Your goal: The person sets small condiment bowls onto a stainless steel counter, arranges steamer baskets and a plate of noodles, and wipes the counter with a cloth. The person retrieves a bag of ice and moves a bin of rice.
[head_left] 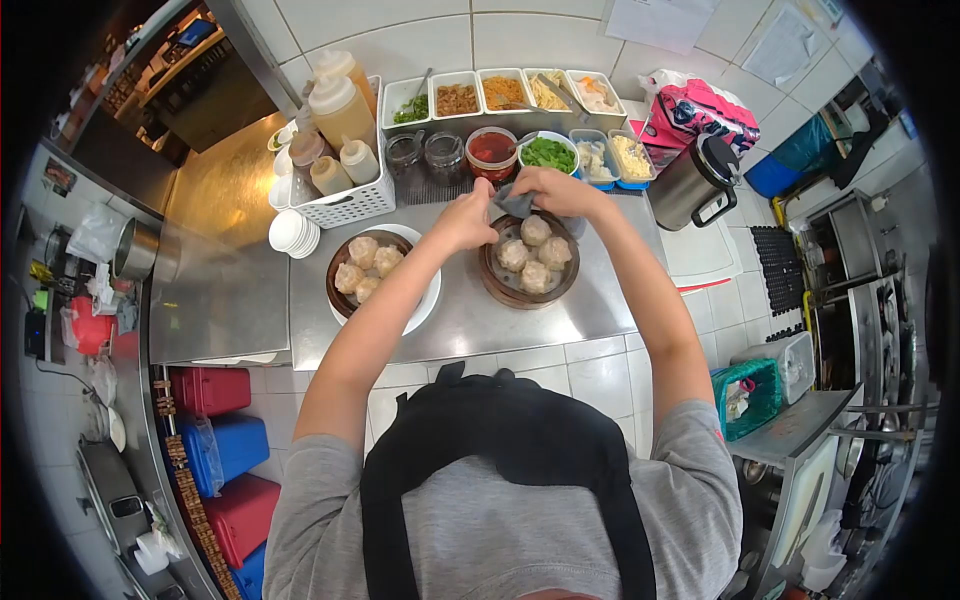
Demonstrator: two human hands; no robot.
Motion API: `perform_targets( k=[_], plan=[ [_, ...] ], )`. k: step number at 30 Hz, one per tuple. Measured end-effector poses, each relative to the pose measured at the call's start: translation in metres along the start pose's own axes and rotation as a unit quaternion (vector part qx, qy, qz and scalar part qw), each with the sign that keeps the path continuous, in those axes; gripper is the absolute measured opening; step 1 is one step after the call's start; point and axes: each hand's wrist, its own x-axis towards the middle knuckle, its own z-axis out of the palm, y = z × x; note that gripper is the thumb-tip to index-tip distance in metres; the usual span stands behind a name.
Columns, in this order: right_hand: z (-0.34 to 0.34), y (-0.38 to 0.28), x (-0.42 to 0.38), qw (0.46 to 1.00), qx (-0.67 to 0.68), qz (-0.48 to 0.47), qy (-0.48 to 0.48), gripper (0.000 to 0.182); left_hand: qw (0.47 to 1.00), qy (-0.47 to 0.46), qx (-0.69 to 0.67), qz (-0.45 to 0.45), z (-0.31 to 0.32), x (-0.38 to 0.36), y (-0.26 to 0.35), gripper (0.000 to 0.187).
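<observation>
A round steamer basket [486, 277] holding several pale dumplings [533, 278] stands on the steel counter [445, 330]. At its far edge, both hands meet around a dark grey cloth [515, 202]. My right hand [552, 192] has its fingers closed on the cloth. My left hand [468, 217] is closed beside it, near the basket's back left rim; what its fingertips hold, if anything, is hidden. To the left, a second basket [334, 290] with several dumplings rests on a white plate [429, 303], partly covered by my left forearm.
Behind the baskets are topping trays [480, 115], a red sauce jar [493, 150] and a bowl of chopped greens [548, 153]. A white crate [345, 205] of squeeze bottles and stacked small dishes [294, 234] are at left. A steel jug [690, 185] stands at right.
</observation>
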Motion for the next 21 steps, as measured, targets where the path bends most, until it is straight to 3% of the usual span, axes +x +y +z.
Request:
perform_targets(
  k=[2, 9, 12, 13, 15, 18, 21],
  plan=[
    [0.008, -0.001, 0.012, 0.996, -0.004, 0.024, -0.081, 0.038, 1.000, 0.009, -0.007, 0.000, 0.000, 0.002, -0.006, 0.059],
    [0.002, -0.014, -0.006, 0.993, -0.032, 0.091, -0.068, 0.039, 0.991, -0.014, -0.108, -0.073, -0.003, -0.005, -0.006, 0.059],
    [0.002, -0.002, -0.040, 0.981, -0.006, 0.190, -0.031, 0.042, 0.991, -0.007, -0.115, -0.064, -0.001, -0.005, -0.009, 0.057],
    [0.007, 0.008, -0.057, 0.981, -0.005, 0.194, -0.030, 0.042, 0.991, -0.011, -0.116, -0.062, 0.000, -0.005, -0.010, 0.057],
    [0.017, 0.013, -0.090, 0.983, 0.045, 0.153, 0.094, 0.038, 0.992, -0.006, -0.117, -0.055, 0.001, -0.004, -0.012, 0.055],
    [0.024, -0.024, -0.125, 0.970, 0.095, 0.180, 0.132, 0.038, 0.989, -0.014, -0.134, -0.059, 0.000, -0.004, -0.011, 0.054],
    [0.025, -0.039, -0.149, 0.967, 0.140, 0.199, 0.074, 0.037, 0.991, -0.019, -0.120, -0.064, 0.000, -0.003, -0.011, 0.057]
  ],
)
